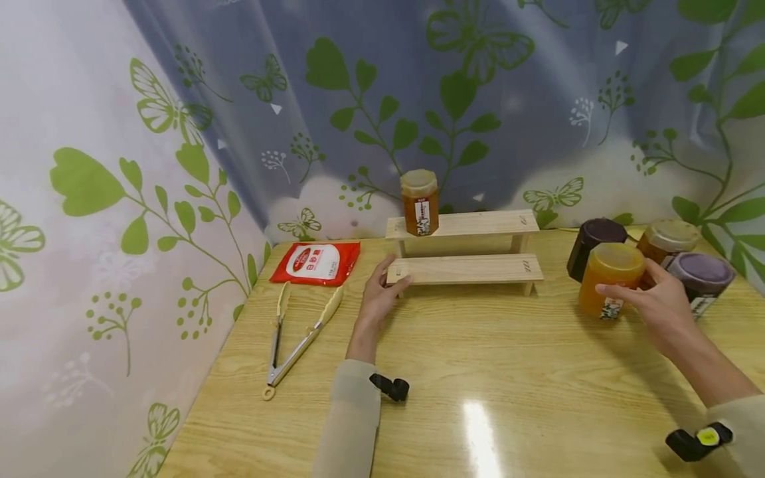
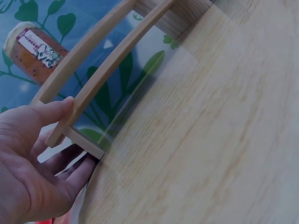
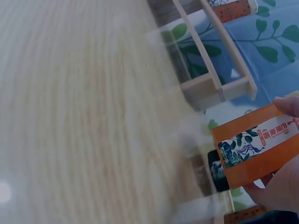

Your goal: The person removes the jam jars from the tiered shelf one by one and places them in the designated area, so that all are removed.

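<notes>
A: What's the right hand (image 1: 657,302) doing?
B: Its fingers wrap round the orange jar (image 1: 609,279), thumb on the near side, label under the fingertips. In the wrist view the jar (image 3: 259,149) looks just off the table (image 1: 478,385), though that shot is blurred, so I can't be sure.
A: And the left hand (image 1: 378,295)?
B: Fingers straight, thumb (image 2: 58,108) pressed against the end of the rack's (image 1: 466,269) lower step, probably steadying it.
A: Anything beyond the fingers?
B: Three more jars (image 1: 669,239) crowd behind the right fingertips. One amber jar (image 1: 420,201) stands on the top step, above the left fingertips.
</notes>
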Action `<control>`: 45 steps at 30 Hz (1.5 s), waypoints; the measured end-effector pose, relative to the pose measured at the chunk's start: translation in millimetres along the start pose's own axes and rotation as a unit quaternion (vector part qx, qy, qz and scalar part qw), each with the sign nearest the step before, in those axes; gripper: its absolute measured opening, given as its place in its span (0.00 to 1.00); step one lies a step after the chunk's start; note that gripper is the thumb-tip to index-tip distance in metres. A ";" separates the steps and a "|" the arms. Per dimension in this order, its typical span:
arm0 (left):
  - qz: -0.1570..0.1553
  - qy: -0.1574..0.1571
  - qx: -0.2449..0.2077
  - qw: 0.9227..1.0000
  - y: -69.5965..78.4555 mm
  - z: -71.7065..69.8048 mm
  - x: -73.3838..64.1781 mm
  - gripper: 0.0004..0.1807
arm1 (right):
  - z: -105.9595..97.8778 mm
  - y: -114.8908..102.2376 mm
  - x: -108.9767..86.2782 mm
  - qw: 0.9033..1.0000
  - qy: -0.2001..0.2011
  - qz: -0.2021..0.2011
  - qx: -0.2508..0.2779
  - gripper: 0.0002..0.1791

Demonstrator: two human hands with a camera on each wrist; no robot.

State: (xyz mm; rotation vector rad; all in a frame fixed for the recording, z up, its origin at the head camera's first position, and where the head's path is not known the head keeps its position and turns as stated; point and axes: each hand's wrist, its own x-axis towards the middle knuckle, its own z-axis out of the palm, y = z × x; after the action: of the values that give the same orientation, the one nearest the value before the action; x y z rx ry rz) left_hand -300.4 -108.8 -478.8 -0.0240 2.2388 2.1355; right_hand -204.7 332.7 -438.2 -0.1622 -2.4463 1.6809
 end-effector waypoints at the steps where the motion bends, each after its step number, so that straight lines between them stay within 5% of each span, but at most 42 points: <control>1: 0.000 0.001 0.001 1.000 0.3 -0.1 0.3 0.39 | -1.3 2.2 -0.2 1.000 0.003 -0.004 0.006 0.32; 17: -0.001 -0.001 0.006 1.000 1.0 1.2 0.2 0.40 | -9.7 24.6 -2.6 0.998 -0.010 -0.008 0.067 0.28; 23: 0.004 -0.003 0.009 1.000 0.9 1.3 0.2 0.39 | -9.9 30.4 -3.6 0.985 -0.019 -0.025 0.171 0.28; 32: 0.004 0.001 0.012 1.000 1.4 0.2 -1.3 0.39 | -14.7 36.3 -2.8 0.971 -0.061 -0.041 0.227 0.29; 37: 0.003 0.004 0.013 1.000 0.2 -1.5 -1.5 0.39 | -19.2 33.2 -0.8 0.979 -0.096 -0.049 0.172 0.31; 45: 0.005 -0.002 0.004 1.000 0.3 -0.6 -0.4 0.39 | -22.5 2.1 4.0 0.993 -0.075 -0.076 0.048 0.41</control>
State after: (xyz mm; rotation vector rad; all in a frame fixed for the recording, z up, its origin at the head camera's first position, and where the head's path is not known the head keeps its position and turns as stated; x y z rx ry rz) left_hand -300.0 -109.4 -478.5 -0.0081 2.2487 2.1297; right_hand -204.2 354.8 -432.0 0.1646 -2.4042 1.7970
